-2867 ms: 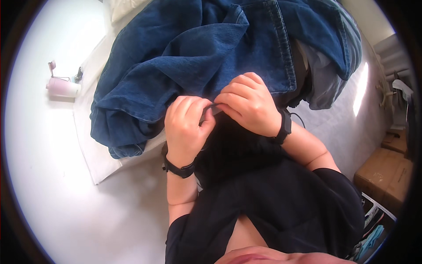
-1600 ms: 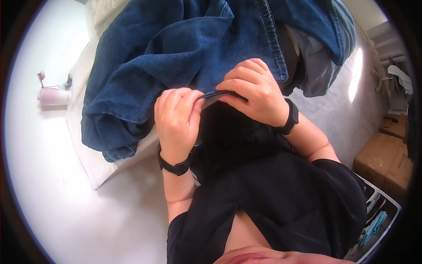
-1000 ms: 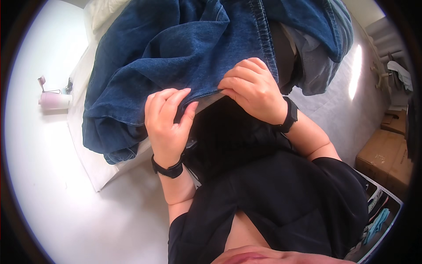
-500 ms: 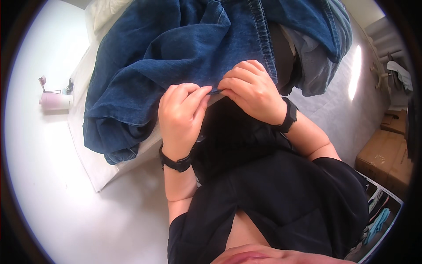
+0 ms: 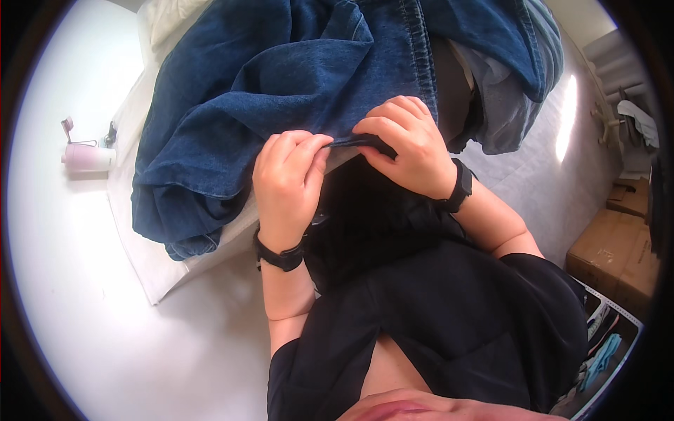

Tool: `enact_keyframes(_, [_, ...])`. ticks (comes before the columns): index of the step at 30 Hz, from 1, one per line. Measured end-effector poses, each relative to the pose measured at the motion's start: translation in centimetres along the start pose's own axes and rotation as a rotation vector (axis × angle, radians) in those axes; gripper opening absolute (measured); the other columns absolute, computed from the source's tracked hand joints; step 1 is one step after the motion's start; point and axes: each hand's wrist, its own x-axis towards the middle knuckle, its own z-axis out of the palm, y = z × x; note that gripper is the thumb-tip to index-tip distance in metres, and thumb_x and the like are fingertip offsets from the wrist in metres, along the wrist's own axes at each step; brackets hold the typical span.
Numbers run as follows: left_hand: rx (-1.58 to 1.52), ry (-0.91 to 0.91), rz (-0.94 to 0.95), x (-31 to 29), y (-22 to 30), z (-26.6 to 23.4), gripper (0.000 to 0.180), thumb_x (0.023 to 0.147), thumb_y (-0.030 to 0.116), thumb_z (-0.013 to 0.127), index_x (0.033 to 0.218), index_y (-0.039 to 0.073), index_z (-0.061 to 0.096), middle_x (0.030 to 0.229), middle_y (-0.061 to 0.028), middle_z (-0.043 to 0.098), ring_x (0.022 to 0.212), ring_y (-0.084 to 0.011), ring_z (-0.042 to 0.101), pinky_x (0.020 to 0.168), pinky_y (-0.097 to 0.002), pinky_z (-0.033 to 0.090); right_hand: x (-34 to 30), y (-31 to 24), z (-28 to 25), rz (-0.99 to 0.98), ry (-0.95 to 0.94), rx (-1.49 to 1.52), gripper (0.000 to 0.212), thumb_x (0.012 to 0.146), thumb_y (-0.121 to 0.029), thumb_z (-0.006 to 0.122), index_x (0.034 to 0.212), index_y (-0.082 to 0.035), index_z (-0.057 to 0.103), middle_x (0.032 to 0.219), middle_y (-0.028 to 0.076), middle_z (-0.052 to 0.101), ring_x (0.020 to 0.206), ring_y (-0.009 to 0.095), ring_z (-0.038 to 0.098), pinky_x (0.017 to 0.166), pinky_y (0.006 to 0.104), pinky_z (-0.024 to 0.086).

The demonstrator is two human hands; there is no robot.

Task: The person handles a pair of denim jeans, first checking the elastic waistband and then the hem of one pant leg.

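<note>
A blue denim garment (image 5: 295, 84) lies in loose folds across a white-covered surface in front of me, with thick stitched seams running down its right part. My left hand (image 5: 288, 172) pinches its near edge between thumb and fingertips. A short way to the right, my right hand (image 5: 407, 144) grips the same edge, thumb beneath and fingers on top. Between the hands a narrow strip of the hem is stretched, its dark edge turned up. Each wrist wears a black band. Fingertips are partly hidden by the cloth.
A pale pink bottle (image 5: 90, 157) is at the far left. To the right of the denim are a dark cloth (image 5: 451, 95) and a grey one (image 5: 500, 116). Cardboard boxes (image 5: 607, 245) and an open bin (image 5: 628, 323) holding clothes stand at the lower right.
My hands have moved slightly apart along the hem, showing more of the edge between them. The right fingers have opened a little around the cloth.
</note>
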Motion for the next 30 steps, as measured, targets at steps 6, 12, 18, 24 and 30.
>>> enact_keyframes(6, [-0.034,0.004,-0.041,-0.1,0.0,-0.5,0.013,0.068,-0.001,0.062,0.080,0.003,0.060,0.075,-0.0060,0.055,0.068,-0.0225,0.052,0.061,-0.0314,0.042,-0.2,0.2,0.2,0.002,0.031,-0.043,0.025,0.059,-0.008,0.068,0.082,-0.011,0.059,0.080,0.001,0.056,0.079,0.018,0.053,0.074,0.0318,0.040])
enact_keyframes(12, [-0.047,0.031,-0.100,-0.6,-0.9,-1.9,0.012,0.071,-0.001,0.061,0.081,0.003,0.060,0.075,-0.0075,0.054,0.069,-0.0234,0.051,0.062,-0.0309,0.041,0.2,0.0,0.4,-0.058,0.069,-0.051,0.019,0.059,-0.006,0.067,0.077,-0.011,0.062,0.077,-0.002,0.056,0.075,0.016,0.053,0.072,0.0306,0.040])
enact_keyframes(18, [-0.051,0.000,-0.140,-0.4,-0.7,-2.0,0.015,0.069,-0.001,0.063,0.084,0.004,0.061,0.076,-0.0074,0.054,0.072,-0.0234,0.050,0.065,-0.0308,0.041,0.3,0.0,0.4,-0.052,0.104,-0.068,0.019,0.059,-0.004,0.066,0.076,-0.011,0.064,0.077,-0.002,0.056,0.074,0.015,0.053,0.069,0.0297,0.039])
enact_keyframes(24, [0.049,-0.030,0.039,0.2,0.3,-1.6,0.031,0.061,0.009,0.070,0.092,0.007,0.062,0.087,-0.0042,0.058,0.082,-0.0220,0.051,0.072,-0.0337,0.038,0.4,-0.1,0.0,-0.071,0.075,-0.088,0.020,0.058,-0.006,0.066,0.078,-0.011,0.065,0.076,-0.002,0.056,0.074,0.015,0.053,0.070,0.0301,0.040])
enact_keyframes(30, [0.065,-0.028,0.073,0.2,0.3,-0.2,0.025,0.060,0.006,0.070,0.084,0.008,0.061,0.080,-0.0018,0.057,0.078,-0.0202,0.051,0.067,-0.0320,0.037,0.2,-0.1,-0.1,-0.068,0.038,-0.110,0.021,0.058,-0.007,0.066,0.078,-0.012,0.066,0.077,-0.002,0.055,0.076,0.015,0.052,0.071,0.0307,0.039])
